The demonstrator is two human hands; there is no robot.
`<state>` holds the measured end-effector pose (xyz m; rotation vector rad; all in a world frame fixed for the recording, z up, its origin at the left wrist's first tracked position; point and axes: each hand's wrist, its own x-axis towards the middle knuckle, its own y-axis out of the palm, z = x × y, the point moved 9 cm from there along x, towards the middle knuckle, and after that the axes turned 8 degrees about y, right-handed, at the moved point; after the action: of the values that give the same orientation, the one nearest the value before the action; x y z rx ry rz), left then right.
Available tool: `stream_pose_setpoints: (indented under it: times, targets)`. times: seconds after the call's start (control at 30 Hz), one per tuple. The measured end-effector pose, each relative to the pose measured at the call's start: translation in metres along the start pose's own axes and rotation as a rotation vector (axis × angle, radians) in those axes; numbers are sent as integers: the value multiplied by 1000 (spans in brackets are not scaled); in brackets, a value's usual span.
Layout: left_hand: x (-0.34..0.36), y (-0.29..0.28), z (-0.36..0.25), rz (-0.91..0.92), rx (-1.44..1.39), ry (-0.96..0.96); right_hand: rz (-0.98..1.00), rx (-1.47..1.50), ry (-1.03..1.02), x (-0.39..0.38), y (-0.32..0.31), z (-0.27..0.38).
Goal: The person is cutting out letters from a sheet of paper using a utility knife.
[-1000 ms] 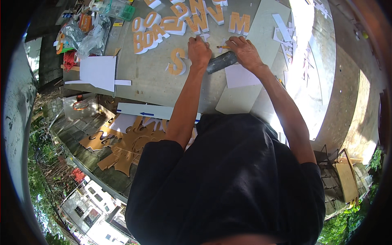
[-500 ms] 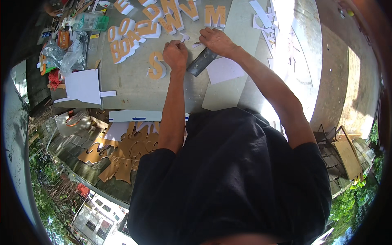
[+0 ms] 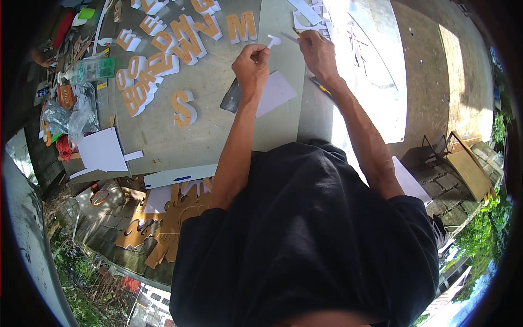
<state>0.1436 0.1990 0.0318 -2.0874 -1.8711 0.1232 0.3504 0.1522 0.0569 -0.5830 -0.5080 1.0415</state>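
1. The left hand (image 3: pixel 251 68) pinches thumb and fingers together on the stem of a small white T-shaped piece (image 3: pixel 274 41), whose crossbar points away from the body.
2. Right of that pinch, the right hand (image 3: pixel 320 57) has its fingers closed on a slim pencil-like tool (image 3: pixel 296 32); a thin pale strip (image 3: pixel 289 37) lies beside its tip, and whether it is held I cannot tell.
3. Between the two grips is a narrow open gap; toward the body from it lies a pale sheet (image 3: pixel 278 92).
4. A dark block (image 3: pixel 231 98) is partly hidden by the left forearm; a yellow-and-black cutter (image 3: pixel 321 86) lies just beside the right wrist.
5. Ahead of the right hand, white offcuts (image 3: pixel 326 24) crowd the surface; rightward spreads a sunlit white panel (image 3: pixel 381 71).
6. Left of the left hand, tan-faced letter blocks (image 3: pixel 188 46) cluster, one (image 3: pixel 184 109) standing apart with open gray tabletop (image 3: pixel 158 139) around it, reaching the table's near edge.
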Motion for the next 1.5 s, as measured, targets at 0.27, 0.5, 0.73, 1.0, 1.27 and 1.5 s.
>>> stream_pose_setpoints:
  times: [0.27,0.5,0.73,1.0,1.27,1.5]
  targets:
    - [22,91,-4,232,157,224,-151,107,440,-31,-85,-148]
    - [82,118,6,297,281,248,-372,-132,284,-94,-104,-184]
    - [87,161,-17,253,399,432,-381,-103,265,-90,-101,-192]
    - [26,125,-19,253,-8,215,-400,-118,229,-92,-98,-188]
    - [-60,-63,21,127,304,140,-315,180,361,-84,-108,-176]
    - [-117,-59,10,346,614,317,80,477,535,-109,-42,-80]
